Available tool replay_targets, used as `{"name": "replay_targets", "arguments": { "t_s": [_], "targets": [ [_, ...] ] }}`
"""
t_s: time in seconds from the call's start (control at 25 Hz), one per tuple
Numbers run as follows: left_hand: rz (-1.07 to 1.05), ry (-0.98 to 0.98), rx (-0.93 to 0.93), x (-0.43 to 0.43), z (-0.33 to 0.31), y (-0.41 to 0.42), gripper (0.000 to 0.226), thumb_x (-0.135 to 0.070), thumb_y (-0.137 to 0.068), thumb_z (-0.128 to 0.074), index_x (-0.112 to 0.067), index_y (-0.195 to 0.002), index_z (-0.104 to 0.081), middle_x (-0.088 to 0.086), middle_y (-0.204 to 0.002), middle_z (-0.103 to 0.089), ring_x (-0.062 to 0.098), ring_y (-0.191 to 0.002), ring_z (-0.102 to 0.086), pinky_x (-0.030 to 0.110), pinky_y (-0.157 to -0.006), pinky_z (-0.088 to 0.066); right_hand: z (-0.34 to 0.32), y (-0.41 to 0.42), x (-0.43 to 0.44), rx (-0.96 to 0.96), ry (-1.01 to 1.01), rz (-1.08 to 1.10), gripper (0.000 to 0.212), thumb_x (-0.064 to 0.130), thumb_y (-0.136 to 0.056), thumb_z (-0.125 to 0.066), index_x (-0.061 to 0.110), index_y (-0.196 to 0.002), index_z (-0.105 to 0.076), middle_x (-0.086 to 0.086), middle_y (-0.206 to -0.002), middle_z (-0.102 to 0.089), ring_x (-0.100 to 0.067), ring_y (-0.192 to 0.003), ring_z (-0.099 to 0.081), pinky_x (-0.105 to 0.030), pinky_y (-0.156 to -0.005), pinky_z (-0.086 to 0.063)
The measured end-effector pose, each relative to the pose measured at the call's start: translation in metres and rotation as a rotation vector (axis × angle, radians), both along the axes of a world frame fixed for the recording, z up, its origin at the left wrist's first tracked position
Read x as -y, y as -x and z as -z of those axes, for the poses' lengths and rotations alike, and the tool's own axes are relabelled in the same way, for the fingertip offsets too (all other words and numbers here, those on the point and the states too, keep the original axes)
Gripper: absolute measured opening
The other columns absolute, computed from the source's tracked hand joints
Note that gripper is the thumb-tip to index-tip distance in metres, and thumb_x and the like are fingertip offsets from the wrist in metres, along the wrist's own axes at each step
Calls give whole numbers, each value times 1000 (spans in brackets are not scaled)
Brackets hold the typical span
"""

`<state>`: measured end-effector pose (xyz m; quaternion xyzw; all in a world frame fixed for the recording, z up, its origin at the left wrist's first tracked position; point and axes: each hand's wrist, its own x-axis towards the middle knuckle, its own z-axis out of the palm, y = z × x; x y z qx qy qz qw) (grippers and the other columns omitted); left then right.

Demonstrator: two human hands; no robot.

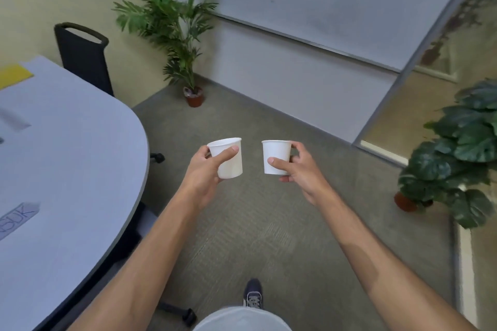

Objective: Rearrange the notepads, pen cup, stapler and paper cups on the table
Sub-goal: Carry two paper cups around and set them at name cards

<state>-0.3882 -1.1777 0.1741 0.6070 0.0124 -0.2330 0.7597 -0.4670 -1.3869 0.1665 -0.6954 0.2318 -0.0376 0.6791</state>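
1. The left hand (pixel 204 169) is clamped on a white paper cup (pixel 228 157), thumb across the near side of the cup and fingers wrapped behind it; the cup leans slightly to the right.
2. The right hand (pixel 297 166) is clamped on a second white paper cup (pixel 277 156), thumb on its near side and fingers curled around its right side; this cup is held nearly upright.
3. The two cups are held side by side in the air over the carpeted floor (pixel 269 223), close together but not touching, and both are well to the right of the desk (pixel 67 169).
4. Both bare forearms reach forward from the near edge of the view, and a dark shoe (pixel 253 293) shows on the carpet below, between them.
5. The desk is a pale grey rounded top on the left; a yellow notepad (pixel 13 75) lies at its far left edge, and other items on it are too blurred to identify.
6. A black chair (pixel 83 56) stands behind the desk's far side.
7. A tall potted palm (pixel 172 24) stands in the far corner beside a whiteboard (pixel 322 2), and a broad-leaved potted plant (pixel 462 153) stands at the right.
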Motion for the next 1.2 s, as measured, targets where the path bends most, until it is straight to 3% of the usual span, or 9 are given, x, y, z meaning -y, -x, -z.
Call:
{"name": "replay_targets", "arguments": {
  "t_s": [0.32,0.52,0.68,1.04,1.2],
  "targets": [
    [-280,-45,21,-4,-9,-111,40,-31,-77,-82,-25,-111,-63,-11,-99,-76,4,-84,-73,22,-70,-57,-3,-173,13,6,-9,-278,57,19,-82,-81,26,-128,-48,-8,-113,-74,-18,-92,-71,-37,-77,-53],
    [-520,-67,0,-11,0,-185,40,-29,-79,-81,-23,-113,-61,-3,-112,-69,16,-101,-66,29,-81,-56,13,-295,4,4,5,-473,59,19,-81,-82,23,-130,-49,-9,-109,-75,-20,-91,-72,-41,-79,-56],
    [-715,-63,-1,-12,9,-245,37,-28,-78,-82,-28,-108,-60,-5,-112,-68,13,-99,-66,25,-74,-55,13,-393,-11,10,-8,-661,64,19,-81,-82,22,-134,-47,-7,-110,-75,-24,-96,-72,-42,-77,-54],
    [-1149,-75,9,-52,22,-298,59,-22,-77,-84,-27,-124,-48,-5,-119,-59,13,-108,-58,20,-76,-50,6,-531,-85,14,3,-1089,68,24,-79,-85,26,-135,-46,-6,-114,-73,-26,-102,-72,-38,-78,-55],
    [-1314,-84,-43,-96,38,-299,70,-23,-69,-87,-22,-126,-46,3,-124,-57,20,-114,-57,32,-89,-52,15,-564,-142,-3,2,-1257,70,27,-78,-85,27,-135,-46,-7,-118,-71,-25,-105,-71,-41,-81,-58]
  ]
}}
